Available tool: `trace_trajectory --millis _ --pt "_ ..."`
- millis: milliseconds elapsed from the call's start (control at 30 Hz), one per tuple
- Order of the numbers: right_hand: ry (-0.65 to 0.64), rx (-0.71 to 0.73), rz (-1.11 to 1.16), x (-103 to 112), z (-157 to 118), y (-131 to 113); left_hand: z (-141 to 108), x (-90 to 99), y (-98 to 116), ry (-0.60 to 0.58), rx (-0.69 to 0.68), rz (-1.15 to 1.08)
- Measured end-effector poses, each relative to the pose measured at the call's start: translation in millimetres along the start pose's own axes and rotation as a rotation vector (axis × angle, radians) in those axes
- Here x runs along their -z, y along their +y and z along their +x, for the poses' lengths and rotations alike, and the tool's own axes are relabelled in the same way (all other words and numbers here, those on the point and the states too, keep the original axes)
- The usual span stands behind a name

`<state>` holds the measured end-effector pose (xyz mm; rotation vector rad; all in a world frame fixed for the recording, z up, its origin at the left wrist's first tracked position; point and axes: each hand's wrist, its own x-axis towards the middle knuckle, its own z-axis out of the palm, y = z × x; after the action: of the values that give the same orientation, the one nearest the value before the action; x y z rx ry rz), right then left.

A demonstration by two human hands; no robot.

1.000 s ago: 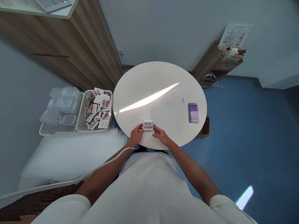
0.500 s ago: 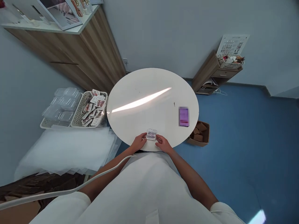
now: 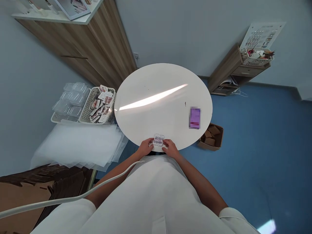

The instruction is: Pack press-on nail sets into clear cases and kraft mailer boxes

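Observation:
A small clear plastic case [image 3: 158, 140] with purple pieces inside lies at the near edge of a round white table [image 3: 161, 97]. My left hand [image 3: 145, 147] grips its left side and my right hand [image 3: 170, 148] grips its right side. Both sets of fingers curl around the case's edges. A purple card [image 3: 195, 118] rests on the table's right part, well away from both hands.
Left of the table stand a basket of packaged cards [image 3: 99, 105] and a tray of clear plastic cases [image 3: 69, 100], with clear sheets [image 3: 78, 146] in front. A cardboard box [image 3: 211, 137] sits on the blue floor. Wooden cabinets [image 3: 97, 48] line the wall.
Both hands have drawn the small case nearer to the table's front edge and closed in tighter on it. The camera view has shifted slightly.

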<state>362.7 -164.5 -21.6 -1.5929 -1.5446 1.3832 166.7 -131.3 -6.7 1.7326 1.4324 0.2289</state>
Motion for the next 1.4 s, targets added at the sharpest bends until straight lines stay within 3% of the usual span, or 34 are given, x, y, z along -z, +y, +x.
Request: trace_trajectory --millis 167,300,433,633,833,1067,1233,1400 --pt "0.088 0.064 -0.431 -4 0 -10 4 6.5 -5 0.037 -0.220 0.237" --pt "0.028 0.205 -0.701 -8 8 -21 10 16.4 -14 -0.066 -0.403 0.402" --pt "-0.039 0.267 -0.840 -11 19 -27 13 20.1 -21 -0.132 -0.480 0.478" --pt "-0.080 0.333 -0.986 -14 25 -27 15 19.1 -26 -0.109 -0.523 0.525" --pt "-0.068 0.288 -1.008 -18 27 -26 16 20.1 -25 -0.069 -0.575 0.572" --pt "-0.137 0.310 -0.849 -9 20 -39 16 24.1 -19 0.021 -0.706 0.578" --pt "0.025 0.278 -0.853 -17 -1 -39 15 29.8 -17 0.008 -0.697 0.519" --pt "0.243 0.130 -0.808 -30 -22 -28 15 35.9 -10 -0.051 -0.657 0.489"
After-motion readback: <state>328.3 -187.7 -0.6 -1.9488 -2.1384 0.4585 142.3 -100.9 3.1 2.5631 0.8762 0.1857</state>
